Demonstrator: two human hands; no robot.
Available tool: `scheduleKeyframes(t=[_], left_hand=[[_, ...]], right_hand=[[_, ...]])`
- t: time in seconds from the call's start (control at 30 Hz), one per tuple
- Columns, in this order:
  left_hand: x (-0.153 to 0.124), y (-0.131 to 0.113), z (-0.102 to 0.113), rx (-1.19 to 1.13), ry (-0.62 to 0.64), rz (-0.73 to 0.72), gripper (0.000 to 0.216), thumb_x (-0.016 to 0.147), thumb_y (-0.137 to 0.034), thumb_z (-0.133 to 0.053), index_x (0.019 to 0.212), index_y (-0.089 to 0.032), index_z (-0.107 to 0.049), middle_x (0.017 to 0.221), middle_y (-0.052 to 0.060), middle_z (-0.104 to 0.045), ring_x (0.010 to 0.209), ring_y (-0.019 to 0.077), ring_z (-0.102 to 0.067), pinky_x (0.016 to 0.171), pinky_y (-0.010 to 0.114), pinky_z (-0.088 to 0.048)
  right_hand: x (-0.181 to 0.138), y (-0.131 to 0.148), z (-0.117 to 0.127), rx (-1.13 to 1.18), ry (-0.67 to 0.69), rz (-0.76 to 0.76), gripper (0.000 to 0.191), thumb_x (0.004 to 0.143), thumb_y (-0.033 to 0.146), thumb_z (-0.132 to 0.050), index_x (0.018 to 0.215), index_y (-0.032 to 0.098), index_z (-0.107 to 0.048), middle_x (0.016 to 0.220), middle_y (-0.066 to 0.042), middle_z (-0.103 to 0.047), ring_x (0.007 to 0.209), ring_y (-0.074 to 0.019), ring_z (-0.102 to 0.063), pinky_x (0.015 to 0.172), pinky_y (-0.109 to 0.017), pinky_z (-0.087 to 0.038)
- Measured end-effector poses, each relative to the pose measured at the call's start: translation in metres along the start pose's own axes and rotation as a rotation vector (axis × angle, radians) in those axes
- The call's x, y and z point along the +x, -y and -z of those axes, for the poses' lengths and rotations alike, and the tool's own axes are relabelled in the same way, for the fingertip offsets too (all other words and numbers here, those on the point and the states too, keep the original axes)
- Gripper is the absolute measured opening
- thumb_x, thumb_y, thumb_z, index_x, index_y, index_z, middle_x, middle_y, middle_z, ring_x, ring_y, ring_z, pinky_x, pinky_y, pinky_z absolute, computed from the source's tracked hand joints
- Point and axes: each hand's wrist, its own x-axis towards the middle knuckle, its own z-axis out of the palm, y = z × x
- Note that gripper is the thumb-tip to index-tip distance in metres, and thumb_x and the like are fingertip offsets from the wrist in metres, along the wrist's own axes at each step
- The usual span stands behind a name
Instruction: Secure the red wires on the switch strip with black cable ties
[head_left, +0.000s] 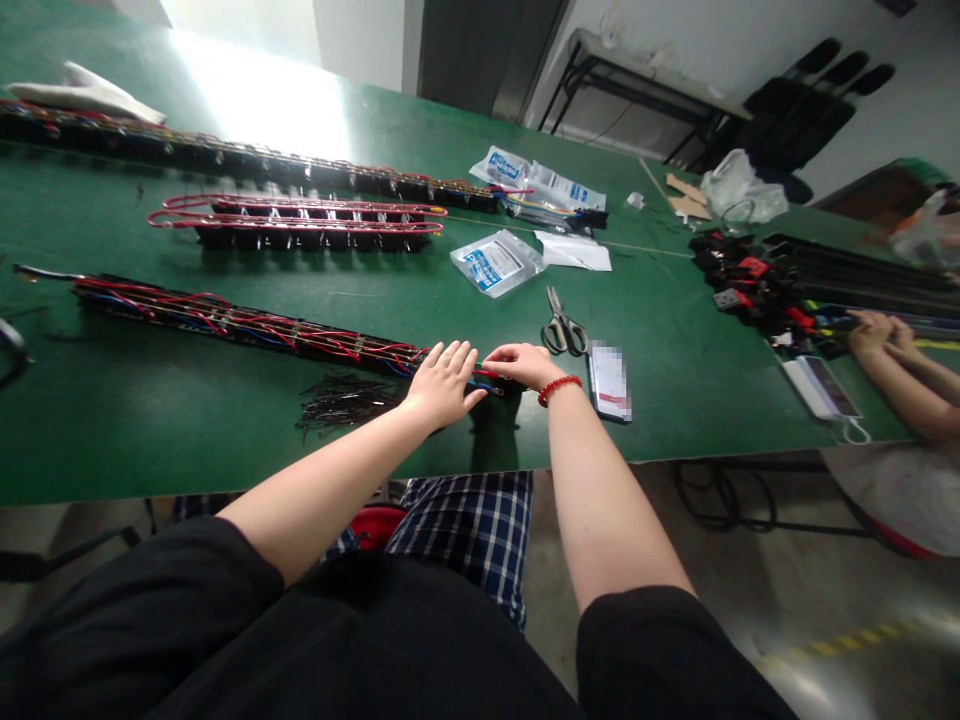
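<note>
A long black strip with red and blue wires (225, 322) lies across the green table (150, 430). Both hands rest on its right end. My left hand (442, 382) lies over the strip with fingers stretched out, pressing it down. My right hand (525, 365), a red bead bracelet on its wrist, is curled, its fingertips pinching the wires at the strip's end. A heap of thin black cable ties (341, 400) lies just left of my left hand.
Scissors (562, 328) and a phone (609, 382) lie right of my hands. Two more wired strips (300, 222) and plastic bags (496, 262) lie farther back. Another person's hands (881, 335) work at the right beside black parts (757, 290).
</note>
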Motion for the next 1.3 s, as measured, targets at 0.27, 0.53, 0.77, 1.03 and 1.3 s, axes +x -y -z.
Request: scheduleKeyframes(t=[0.27, 0.53, 0.77, 1.03, 1.3], left_hand=[[-0.015, 0.053, 0.036, -0.227, -0.136, -0.100, 0.046, 0.097, -0.037, -0.055, 0.139, -0.018, -0.059, 0.155, 0.010, -0.050, 0.149, 0.0264, -0.040, 0.123, 0.044, -0.033], [-0.017, 0.089, 0.034, -0.118, -0.024, 0.011, 0.046, 0.094, -0.047, -0.062, 0.132, -0.022, -0.064, 0.132, 0.008, -0.070, 0.123, 0.0291, -0.063, 0.107, 0.042, -0.047], [-0.017, 0.083, 0.034, -0.084, -0.027, 0.061, 0.040, 0.095, -0.048, -0.061, 0.128, -0.026, -0.067, 0.132, 0.005, -0.070, 0.124, 0.0275, -0.063, 0.106, 0.040, -0.046], [-0.019, 0.079, 0.037, -0.065, 0.000, 0.072, 0.046, 0.096, -0.054, -0.055, 0.132, -0.026, -0.062, 0.136, 0.005, -0.067, 0.127, 0.0277, -0.060, 0.109, 0.040, -0.042], [-0.005, 0.064, 0.050, -0.145, 0.030, 0.080, 0.040, 0.099, -0.047, -0.048, 0.129, -0.026, -0.065, 0.133, 0.006, -0.068, 0.123, 0.0256, -0.062, 0.107, 0.041, -0.044]], right_hand=[[-0.004, 0.004, 0.004, 0.019, 0.044, 0.003, 0.037, 0.082, 0.061, -0.068, 0.098, 0.029, -0.080, 0.095, 0.000, -0.080, 0.096, -0.0206, -0.071, 0.099, -0.035, -0.045], [-0.003, 0.006, 0.003, -0.007, 0.018, -0.020, 0.035, 0.082, 0.059, -0.069, 0.092, 0.028, -0.080, 0.091, 0.000, -0.080, 0.096, -0.0217, -0.070, 0.107, -0.041, -0.038], [0.001, 0.005, -0.001, -0.089, -0.010, -0.028, 0.036, 0.082, 0.062, -0.069, 0.088, 0.028, -0.079, 0.088, 0.000, -0.079, 0.095, -0.0223, -0.070, 0.102, -0.042, -0.038], [0.002, 0.007, -0.002, -0.114, -0.017, -0.041, 0.034, 0.081, 0.061, -0.071, 0.088, 0.029, -0.078, 0.089, 0.001, -0.079, 0.095, -0.0216, -0.070, 0.099, -0.039, -0.041], [0.002, 0.009, -0.003, -0.116, -0.017, -0.059, 0.034, 0.080, 0.061, -0.071, 0.087, 0.028, -0.078, 0.090, 0.001, -0.079, 0.093, -0.0210, -0.071, 0.095, -0.036, -0.044]])
